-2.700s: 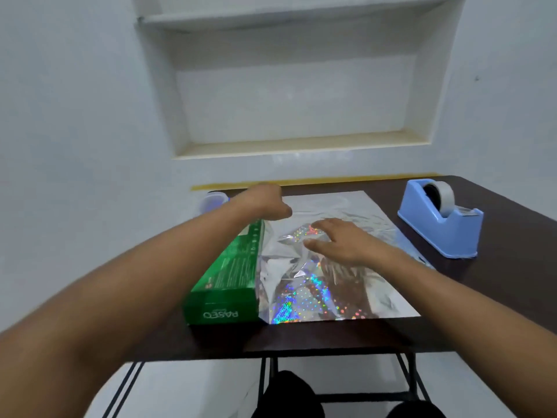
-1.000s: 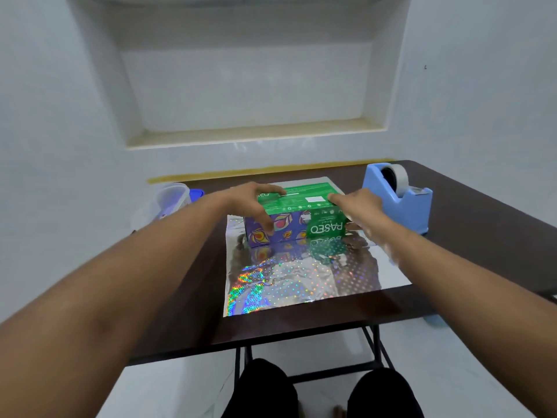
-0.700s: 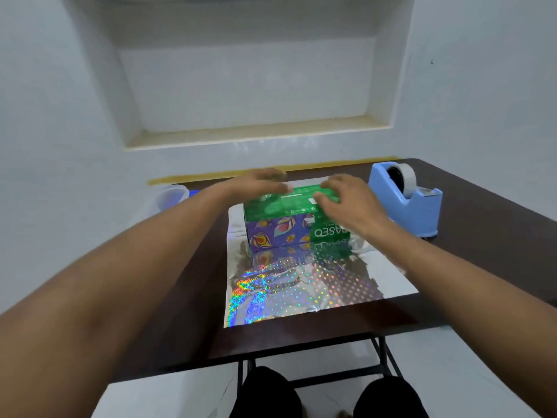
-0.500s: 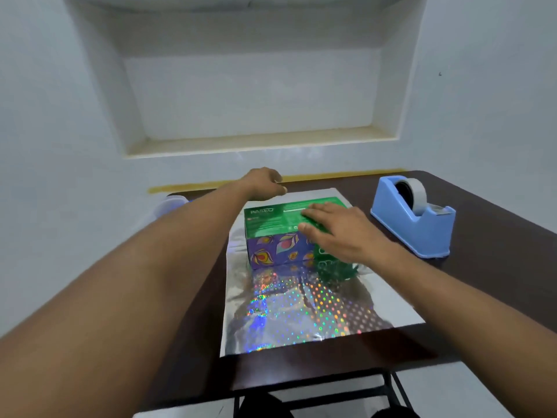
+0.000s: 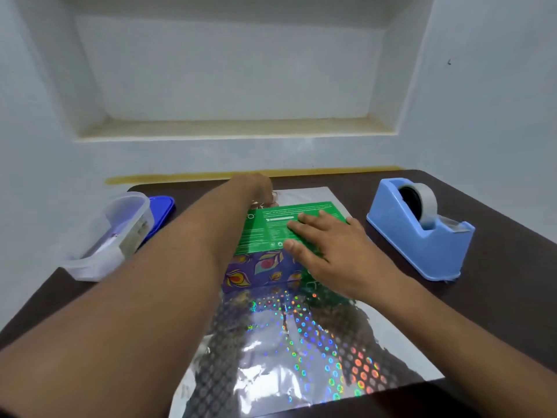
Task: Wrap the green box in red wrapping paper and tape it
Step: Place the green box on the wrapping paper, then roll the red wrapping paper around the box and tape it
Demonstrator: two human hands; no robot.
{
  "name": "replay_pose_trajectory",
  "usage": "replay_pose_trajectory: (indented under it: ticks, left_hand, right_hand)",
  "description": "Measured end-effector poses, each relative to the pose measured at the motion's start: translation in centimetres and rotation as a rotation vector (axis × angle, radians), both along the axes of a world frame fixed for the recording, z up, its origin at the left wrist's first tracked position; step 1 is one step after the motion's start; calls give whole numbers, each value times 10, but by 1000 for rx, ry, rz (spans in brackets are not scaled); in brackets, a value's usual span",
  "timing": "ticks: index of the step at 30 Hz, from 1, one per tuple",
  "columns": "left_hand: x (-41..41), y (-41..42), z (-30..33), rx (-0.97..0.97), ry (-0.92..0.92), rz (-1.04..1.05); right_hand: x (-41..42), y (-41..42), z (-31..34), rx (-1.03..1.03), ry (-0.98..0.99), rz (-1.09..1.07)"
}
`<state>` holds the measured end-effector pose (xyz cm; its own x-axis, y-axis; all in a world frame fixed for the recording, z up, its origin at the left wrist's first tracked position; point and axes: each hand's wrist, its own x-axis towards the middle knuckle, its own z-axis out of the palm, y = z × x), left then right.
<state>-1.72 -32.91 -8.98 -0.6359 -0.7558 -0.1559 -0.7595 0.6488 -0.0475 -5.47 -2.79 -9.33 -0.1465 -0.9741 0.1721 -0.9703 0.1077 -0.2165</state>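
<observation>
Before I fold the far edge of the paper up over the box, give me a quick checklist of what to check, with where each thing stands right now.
1. Green box sits on the wrapping paper: ok.
2. Right hand presses flat on the box top to steady it: ok.
3. Left hand has a hold on the paper's far edge: cannot tell, fingers hidden behind the wrist.
4. Paper is red as asked: not ok, the side showing is silver holographic.
5. Tape dispenser loaded, to the right of the paper: ok.
6. Plastic container clear of the paper: ok.
</observation>
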Motion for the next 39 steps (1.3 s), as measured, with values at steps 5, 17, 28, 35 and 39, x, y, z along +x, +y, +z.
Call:
replay_pose_trajectory:
  ticks: [5, 17, 28, 35, 39]
  left_hand:
    - [-5, -7, 3, -13, 233, -49]
    - [67, 69, 63, -150, 732, -504]
    - [126, 100, 85, -199, 288, -360]
    - [160, 134, 73, -198, 235, -445]
    - [182, 153, 58, -246, 238, -465]
  right_hand:
    - [2, -2, 12, 23, -29, -12]
    - [-39, -81, 89, -169, 135, -83]
    - [-47, -50, 91, -80, 331, 35]
    - [-53, -6, 68, -88, 435, 55]
    - [-57, 12, 50, -76, 402, 50]
